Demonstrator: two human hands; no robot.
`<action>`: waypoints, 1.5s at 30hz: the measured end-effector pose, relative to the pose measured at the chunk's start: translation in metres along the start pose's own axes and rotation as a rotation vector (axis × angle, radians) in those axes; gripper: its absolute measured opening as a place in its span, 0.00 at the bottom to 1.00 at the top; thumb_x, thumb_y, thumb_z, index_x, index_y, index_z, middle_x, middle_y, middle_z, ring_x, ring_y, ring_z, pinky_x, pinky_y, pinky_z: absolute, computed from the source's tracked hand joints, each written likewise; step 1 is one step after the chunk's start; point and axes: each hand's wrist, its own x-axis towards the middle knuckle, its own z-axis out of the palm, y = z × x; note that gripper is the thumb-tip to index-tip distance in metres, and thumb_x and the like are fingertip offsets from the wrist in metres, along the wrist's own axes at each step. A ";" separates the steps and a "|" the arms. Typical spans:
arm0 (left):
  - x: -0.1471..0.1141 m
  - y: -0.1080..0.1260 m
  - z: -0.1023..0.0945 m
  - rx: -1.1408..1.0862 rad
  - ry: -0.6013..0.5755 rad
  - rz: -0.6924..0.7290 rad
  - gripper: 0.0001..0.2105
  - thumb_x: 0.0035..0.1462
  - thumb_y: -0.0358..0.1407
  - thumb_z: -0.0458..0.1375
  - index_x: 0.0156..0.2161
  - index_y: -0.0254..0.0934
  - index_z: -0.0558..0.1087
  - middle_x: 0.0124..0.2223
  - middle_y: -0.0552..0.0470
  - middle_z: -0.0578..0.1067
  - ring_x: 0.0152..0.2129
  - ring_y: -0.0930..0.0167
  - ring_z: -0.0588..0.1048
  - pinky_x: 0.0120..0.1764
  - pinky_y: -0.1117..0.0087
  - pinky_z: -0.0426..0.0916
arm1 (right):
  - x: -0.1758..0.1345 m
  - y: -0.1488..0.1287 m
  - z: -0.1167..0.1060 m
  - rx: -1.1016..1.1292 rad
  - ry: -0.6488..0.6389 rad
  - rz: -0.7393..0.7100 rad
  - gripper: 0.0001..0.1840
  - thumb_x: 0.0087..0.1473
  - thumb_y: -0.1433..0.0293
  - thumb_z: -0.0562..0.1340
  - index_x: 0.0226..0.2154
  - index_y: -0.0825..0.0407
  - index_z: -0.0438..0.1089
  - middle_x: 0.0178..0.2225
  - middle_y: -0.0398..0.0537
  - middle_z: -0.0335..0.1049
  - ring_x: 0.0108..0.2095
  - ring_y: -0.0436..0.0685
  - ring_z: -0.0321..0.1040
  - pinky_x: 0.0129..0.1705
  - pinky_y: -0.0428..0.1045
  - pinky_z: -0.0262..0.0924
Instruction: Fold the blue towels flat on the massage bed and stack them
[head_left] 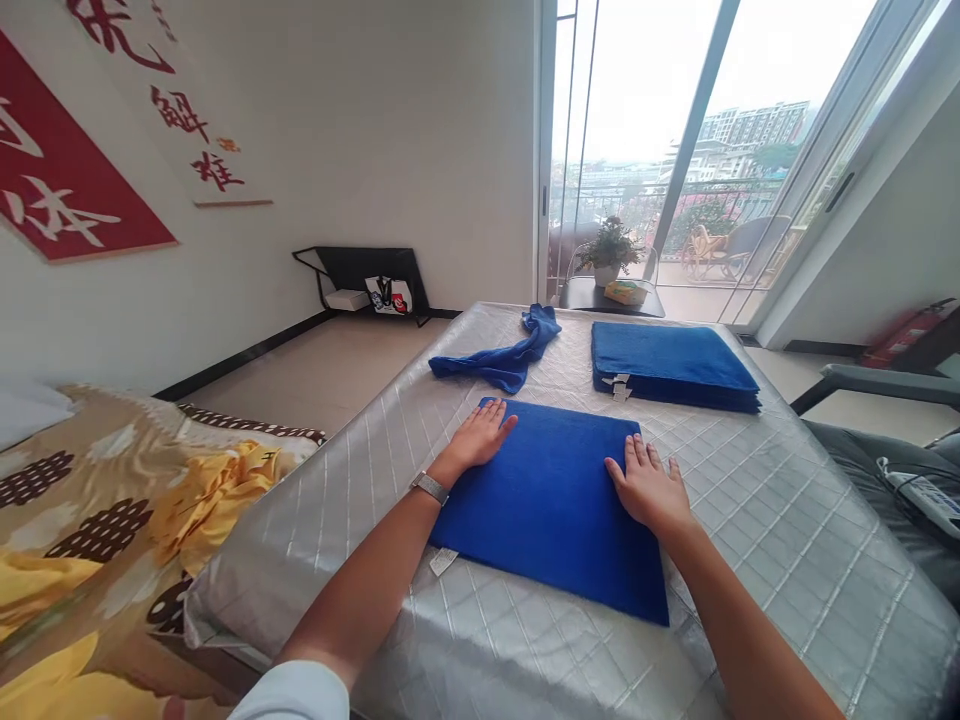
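A flat blue towel [555, 510], rectangular and with a white label at its near left edge, lies on the quilted silver table cover [360, 480]. My left hand [481, 434] rests flat near its far left corner, fingers stretched out. On the right edge, toward the far corner, my right hand [651, 480] also presses flat with fingers spread. Beyond, to the left, lies a crumpled blue towel [510, 355]. A neat stack of folded blue towels [671, 362] sits at the far right, white labels showing on its near left side.
At the left is a bed with a patterned blanket [127, 500]. Behind the table stands a small dark table with a potted plant [609, 250] and a tissue box [625, 292]. An armchair [862, 440] holds a white power strip [926, 500] on the right.
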 end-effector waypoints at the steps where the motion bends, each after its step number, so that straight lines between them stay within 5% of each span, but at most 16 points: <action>1: 0.000 -0.001 0.000 -0.006 0.006 -0.004 0.34 0.72 0.51 0.32 0.70 0.29 0.54 0.72 0.39 0.53 0.69 0.61 0.51 0.68 0.56 0.49 | 0.000 0.000 0.000 -0.012 0.001 -0.001 0.39 0.68 0.55 0.36 0.72 0.60 0.37 0.74 0.51 0.31 0.73 0.61 0.34 0.70 0.64 0.32; 22: 0.018 -0.015 0.010 -0.010 0.052 -0.044 0.38 0.70 0.55 0.30 0.71 0.26 0.50 0.73 0.39 0.50 0.70 0.62 0.48 0.69 0.57 0.45 | 0.016 -0.004 0.008 -0.016 0.078 0.003 0.39 0.68 0.57 0.34 0.72 0.64 0.39 0.74 0.54 0.33 0.73 0.60 0.33 0.71 0.63 0.31; 33: 0.011 -0.009 -0.002 -0.015 0.113 -0.033 0.35 0.71 0.53 0.31 0.71 0.29 0.52 0.72 0.40 0.52 0.69 0.62 0.51 0.69 0.57 0.46 | 0.008 -0.002 0.010 -0.014 0.107 -0.014 0.38 0.68 0.59 0.34 0.72 0.61 0.40 0.74 0.52 0.33 0.73 0.60 0.32 0.71 0.62 0.30; 37: -0.002 0.025 -0.007 -0.028 0.122 0.037 0.36 0.71 0.52 0.30 0.70 0.26 0.53 0.72 0.38 0.53 0.70 0.62 0.50 0.69 0.58 0.47 | 0.005 -0.005 0.009 -0.008 0.086 -0.015 0.37 0.68 0.58 0.35 0.72 0.61 0.40 0.74 0.52 0.33 0.73 0.61 0.33 0.71 0.62 0.30; 45: -0.010 0.167 0.016 -0.103 0.047 0.432 0.36 0.70 0.55 0.28 0.71 0.33 0.51 0.72 0.44 0.54 0.70 0.67 0.49 0.69 0.62 0.43 | 0.002 -0.003 0.009 -0.017 0.082 -0.036 0.35 0.68 0.63 0.38 0.72 0.59 0.39 0.74 0.52 0.33 0.73 0.61 0.33 0.71 0.61 0.31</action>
